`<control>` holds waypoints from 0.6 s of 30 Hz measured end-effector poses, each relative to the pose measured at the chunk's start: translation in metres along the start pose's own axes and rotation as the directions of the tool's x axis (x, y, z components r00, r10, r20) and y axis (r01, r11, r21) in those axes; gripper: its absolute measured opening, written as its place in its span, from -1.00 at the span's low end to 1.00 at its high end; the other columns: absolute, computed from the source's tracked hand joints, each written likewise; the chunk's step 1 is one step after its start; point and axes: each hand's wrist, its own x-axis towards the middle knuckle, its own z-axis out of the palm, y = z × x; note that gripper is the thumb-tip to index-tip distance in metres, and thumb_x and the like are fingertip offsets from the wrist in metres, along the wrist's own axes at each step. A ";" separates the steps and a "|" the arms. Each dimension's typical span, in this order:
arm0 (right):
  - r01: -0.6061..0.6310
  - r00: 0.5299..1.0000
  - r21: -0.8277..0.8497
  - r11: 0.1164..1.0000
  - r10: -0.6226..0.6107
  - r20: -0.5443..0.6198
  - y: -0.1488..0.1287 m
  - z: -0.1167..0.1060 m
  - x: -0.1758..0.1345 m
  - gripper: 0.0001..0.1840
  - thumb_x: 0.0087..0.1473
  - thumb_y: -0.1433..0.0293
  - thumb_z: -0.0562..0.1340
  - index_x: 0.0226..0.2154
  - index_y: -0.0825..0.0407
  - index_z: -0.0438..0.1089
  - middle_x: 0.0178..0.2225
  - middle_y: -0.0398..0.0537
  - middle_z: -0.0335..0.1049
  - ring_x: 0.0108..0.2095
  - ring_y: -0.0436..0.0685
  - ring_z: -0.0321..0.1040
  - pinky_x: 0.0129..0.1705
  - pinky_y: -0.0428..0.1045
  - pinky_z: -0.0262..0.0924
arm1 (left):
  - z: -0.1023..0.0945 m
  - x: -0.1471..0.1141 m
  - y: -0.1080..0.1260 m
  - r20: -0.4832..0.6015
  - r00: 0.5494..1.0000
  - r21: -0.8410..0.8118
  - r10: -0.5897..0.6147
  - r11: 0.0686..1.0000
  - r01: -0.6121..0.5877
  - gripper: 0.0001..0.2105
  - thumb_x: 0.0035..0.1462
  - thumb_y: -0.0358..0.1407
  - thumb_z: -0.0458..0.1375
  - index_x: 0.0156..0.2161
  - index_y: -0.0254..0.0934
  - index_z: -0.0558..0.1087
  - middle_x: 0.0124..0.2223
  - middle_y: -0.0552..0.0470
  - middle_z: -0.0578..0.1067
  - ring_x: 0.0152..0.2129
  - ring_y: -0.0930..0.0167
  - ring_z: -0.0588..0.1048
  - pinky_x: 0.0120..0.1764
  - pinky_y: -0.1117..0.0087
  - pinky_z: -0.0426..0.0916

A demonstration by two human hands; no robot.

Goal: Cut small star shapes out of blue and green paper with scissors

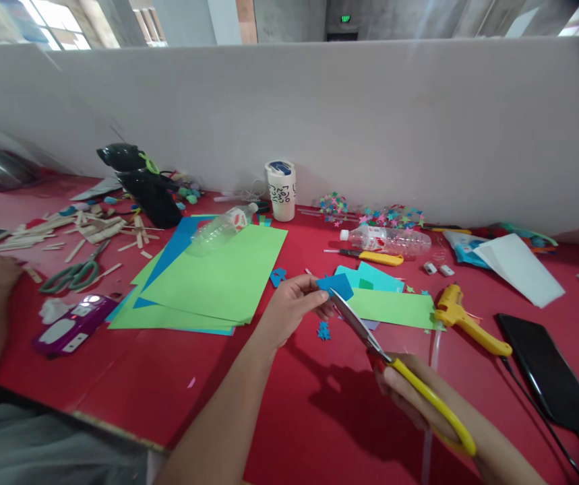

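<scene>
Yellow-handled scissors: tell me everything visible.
The yellow-handled scissors have slim metallic blades and a plastic-looking yellow handle with a curved loop. Gripped in the right hand above the red table, they slant, tips up-left in the picture, overlapping the blue paper piece the left hand holds. Blade opening is hard to judge.

Black lettering (pixel 281 195) on white cup (pixel 283 182), green sign (pixel 345 19), bottle labels (pixel 374 238): none readable.
</scene>
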 end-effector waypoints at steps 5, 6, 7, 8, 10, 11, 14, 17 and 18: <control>0.007 1.000 -0.005 1.000 -0.007 0.017 0.001 -0.001 0.001 -0.39 -0.09 -0.22 -0.02 -0.57 0.01 0.08 -0.69 -0.33 -0.06 -0.72 -0.12 -0.13 -0.70 -0.16 -0.20 | -0.002 0.000 -0.002 0.013 1.000 0.008 0.008 1.000 -0.008 -0.91 0.02 -0.35 0.12 -0.38 -0.37 0.39 -0.48 0.02 0.50 -0.57 0.45 0.48 -0.42 0.40 0.39; 0.002 1.000 -0.006 1.000 -0.002 0.012 0.001 -0.001 0.001 -0.38 -0.10 -0.22 -0.02 -0.57 0.02 0.08 -0.70 -0.33 -0.06 -0.72 -0.12 -0.14 -0.70 -0.17 -0.20 | -0.002 0.000 -0.002 0.014 1.000 0.010 0.006 1.000 -0.006 -0.91 0.02 -0.35 0.12 -0.38 -0.37 0.39 -0.48 0.03 0.49 -0.57 0.46 0.48 -0.42 0.40 0.38; -0.003 1.000 -0.006 1.000 0.003 0.007 0.000 -0.001 0.001 -0.38 -0.11 -0.23 -0.02 -0.57 0.02 0.08 -0.70 -0.33 -0.07 -0.72 -0.12 -0.14 -0.70 -0.17 -0.19 | -0.002 0.000 -0.001 0.014 1.000 0.013 0.003 1.000 -0.003 -0.91 0.02 -0.35 0.12 -0.38 -0.37 0.39 -0.49 0.03 0.49 -0.58 0.46 0.47 -0.42 0.41 0.38; -0.009 1.000 -0.003 1.000 0.009 0.004 0.000 -0.001 0.001 -0.38 -0.11 -0.23 -0.01 -0.57 0.01 0.08 -0.70 -0.34 -0.07 -0.72 -0.12 -0.14 -0.70 -0.17 -0.19 | -0.002 0.000 -0.001 0.012 1.000 0.016 -0.001 1.000 0.001 -0.91 0.01 -0.35 0.12 -0.39 -0.37 0.39 -0.50 0.04 0.49 -0.58 0.47 0.47 -0.43 0.42 0.38; -0.015 1.000 -0.006 1.000 0.015 0.007 -0.001 -0.001 0.001 -0.38 -0.12 -0.23 -0.02 -0.58 0.01 0.07 -0.72 -0.35 -0.09 -0.72 -0.12 -0.15 -0.70 -0.17 -0.20 | -0.002 0.000 0.000 0.006 1.000 0.021 -0.004 1.000 0.004 -0.92 0.01 -0.36 0.13 -0.40 -0.37 0.39 -0.51 0.06 0.48 -0.59 0.48 0.47 -0.44 0.44 0.37; -0.016 1.000 -0.008 1.000 0.016 0.007 -0.001 -0.001 0.001 -0.37 -0.13 -0.24 -0.02 -0.58 0.01 0.07 -0.72 -0.35 -0.09 -0.72 -0.12 -0.16 -0.70 -0.17 -0.21 | -0.002 0.000 0.000 0.004 1.000 0.023 -0.004 1.000 0.004 -0.92 0.00 -0.36 0.13 -0.40 -0.37 0.39 -0.52 0.06 0.48 -0.59 0.48 0.47 -0.44 0.44 0.36; -0.019 1.000 -0.013 1.000 0.019 0.004 -0.002 -0.002 0.001 -0.37 -0.15 -0.25 -0.02 -0.58 0.00 0.05 -0.70 -0.34 -0.09 -0.71 -0.12 -0.16 -0.71 -0.17 -0.22 | -0.003 0.000 0.000 0.005 1.000 0.028 -0.004 1.000 0.004 -0.92 0.00 -0.37 0.14 -0.40 -0.37 0.40 -0.52 0.06 0.47 -0.59 0.48 0.47 -0.45 0.45 0.36; -0.005 1.000 -0.038 0.999 0.005 -0.004 -0.003 -0.003 0.001 -0.37 -0.14 -0.24 -0.02 -0.60 0.00 0.01 -0.68 -0.34 -0.10 -0.71 -0.12 -0.14 -0.71 -0.16 -0.21 | -0.004 0.000 0.000 0.013 1.000 0.034 -0.014 0.999 0.014 -0.92 -0.01 -0.36 0.14 -0.40 -0.38 0.40 -0.53 0.06 0.47 -0.60 0.47 0.46 -0.47 0.45 0.36; 0.000 1.000 -0.048 0.999 -0.001 -0.007 -0.004 -0.004 0.001 -0.38 -0.14 -0.24 -0.02 -0.61 -0.01 0.00 -0.69 -0.34 -0.10 -0.71 -0.12 -0.13 -0.71 -0.16 -0.20 | -0.005 0.000 0.000 0.018 1.000 0.035 -0.018 0.999 0.017 -0.91 -0.01 -0.36 0.15 -0.41 -0.38 0.40 -0.54 0.06 0.47 -0.60 0.47 0.46 -0.47 0.44 0.36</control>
